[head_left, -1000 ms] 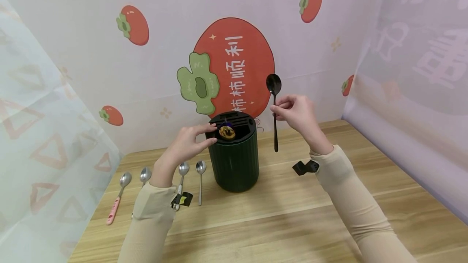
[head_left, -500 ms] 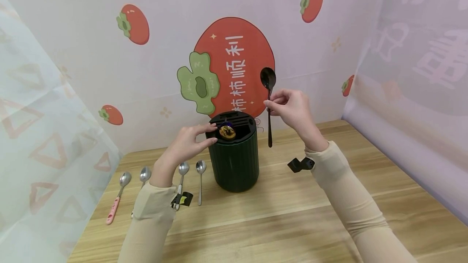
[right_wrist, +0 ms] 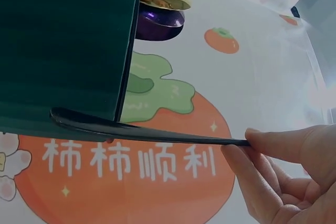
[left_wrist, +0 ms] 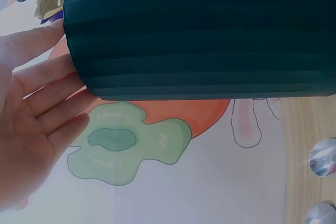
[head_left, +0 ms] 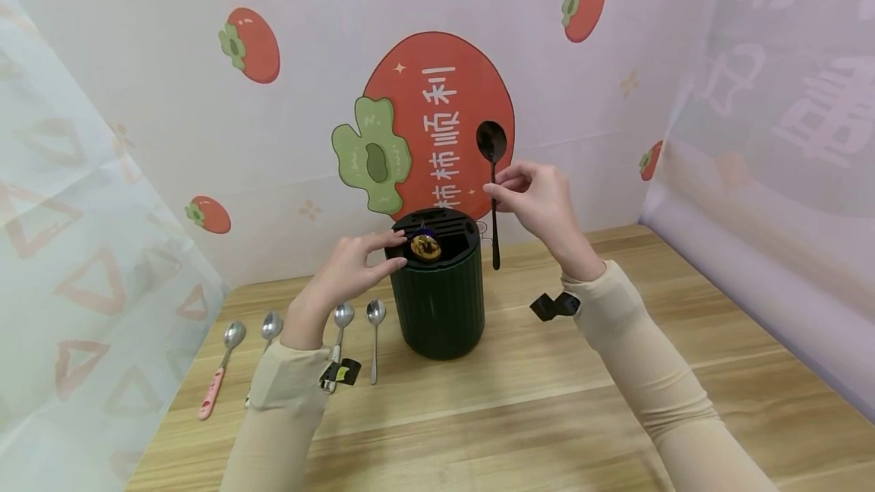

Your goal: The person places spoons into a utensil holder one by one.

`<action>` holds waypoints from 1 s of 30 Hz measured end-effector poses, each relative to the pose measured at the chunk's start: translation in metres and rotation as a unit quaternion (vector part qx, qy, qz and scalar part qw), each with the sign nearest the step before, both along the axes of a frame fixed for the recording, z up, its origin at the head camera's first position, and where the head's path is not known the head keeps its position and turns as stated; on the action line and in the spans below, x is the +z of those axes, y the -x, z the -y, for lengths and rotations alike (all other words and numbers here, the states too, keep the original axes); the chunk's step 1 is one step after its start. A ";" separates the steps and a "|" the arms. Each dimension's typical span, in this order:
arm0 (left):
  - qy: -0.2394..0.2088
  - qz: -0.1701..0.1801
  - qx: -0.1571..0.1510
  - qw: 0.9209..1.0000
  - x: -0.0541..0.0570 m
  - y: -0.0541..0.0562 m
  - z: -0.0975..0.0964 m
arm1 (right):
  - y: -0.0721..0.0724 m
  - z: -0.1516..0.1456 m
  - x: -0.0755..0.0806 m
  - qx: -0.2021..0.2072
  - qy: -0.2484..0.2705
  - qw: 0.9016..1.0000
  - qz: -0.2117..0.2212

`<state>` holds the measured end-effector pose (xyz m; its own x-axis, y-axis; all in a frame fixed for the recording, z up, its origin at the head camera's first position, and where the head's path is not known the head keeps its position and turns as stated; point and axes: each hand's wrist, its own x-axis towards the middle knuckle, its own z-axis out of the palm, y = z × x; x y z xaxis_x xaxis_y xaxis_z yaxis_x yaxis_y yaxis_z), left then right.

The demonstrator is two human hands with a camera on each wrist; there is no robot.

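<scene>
My right hand (head_left: 543,200) pinches a black spoon (head_left: 491,141) by its handle between thumb and fingers. The spoon stands nearly upright, bowl up, its handle end hanging just right of a dark green ribbed utensil holder (head_left: 440,310). In the right wrist view the spoon's handle (right_wrist: 142,132) points at the holder's wall. Fingers fairly straight, my left hand (head_left: 345,268) rests against the holder's left rim. A gold spoon bowl (head_left: 425,248) sticks up from the holder's opening, with a purple spoon bowl (right_wrist: 160,23) beside it. Their handles are hidden inside.
Several silver spoons lie left of the holder: one with a pink handle (head_left: 213,393), one partly behind the left forearm (head_left: 271,325), one white-handled (head_left: 343,315) and a plain one (head_left: 374,313). A patterned cloth (head_left: 307,135) hangs behind the wooden table (head_left: 519,416).
My right hand has moved left with the black spoon, bringing it closer to the holder and slightly higher. The left hand has stayed at the rim.
</scene>
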<state>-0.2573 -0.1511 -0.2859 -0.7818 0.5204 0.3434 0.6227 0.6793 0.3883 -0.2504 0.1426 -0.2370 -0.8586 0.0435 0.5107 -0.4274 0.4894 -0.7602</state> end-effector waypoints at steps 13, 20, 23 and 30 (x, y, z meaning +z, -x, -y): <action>-0.003 0.002 0.000 1.000 0.001 0.000 0.000 | -0.002 0.011 0.004 0.022 0.006 0.999 -0.049; -0.001 0.002 0.004 1.000 0.000 0.000 0.000 | -0.003 0.016 0.005 0.020 0.014 0.996 -0.087; -0.002 0.001 0.005 1.000 -0.001 0.000 0.001 | -0.002 0.017 0.005 0.022 0.021 0.995 -0.098; -0.001 -0.001 0.002 1.000 -0.001 0.000 0.000 | -0.002 0.020 0.008 0.033 0.048 0.991 -0.119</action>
<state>-0.2576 -0.1514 -0.2869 -0.7834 0.5170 0.3450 0.6206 0.6813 0.3882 -0.2488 0.1227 -0.2287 -0.7173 0.0501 0.6950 -0.6284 0.3843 -0.6763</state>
